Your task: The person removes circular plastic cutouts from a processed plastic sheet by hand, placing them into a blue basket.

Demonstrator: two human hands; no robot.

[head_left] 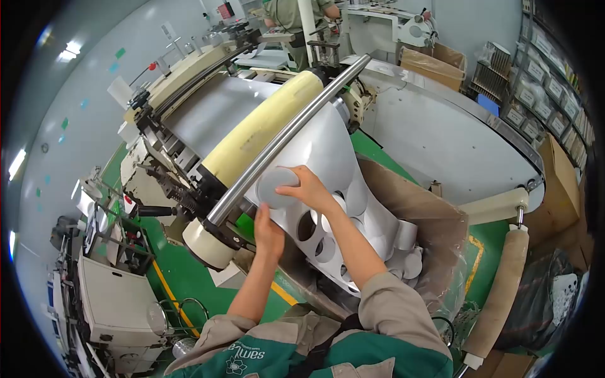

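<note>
A round pale-grey disc (272,187) is held up in front of a steel roller, over a sheet of white film (321,148). My right hand (309,191) pinches its right side, thumb across the face. At the disc's lower edge, my left hand (268,234) grips it with the fingertips, partly hidden behind it. Round holes are cut through the film, which hangs down below my right forearm. The steel roller (283,142) runs diagonally just behind the disc, with a yellow roller (261,126) beyond it.
Below the film stands a carton (435,252) lined with clear plastic, with crumpled film inside. A white machine panel (435,120) is at right, near a wrapped roll (498,296). Another person (293,16) works at the back. A white cabinet (116,309) stands at left.
</note>
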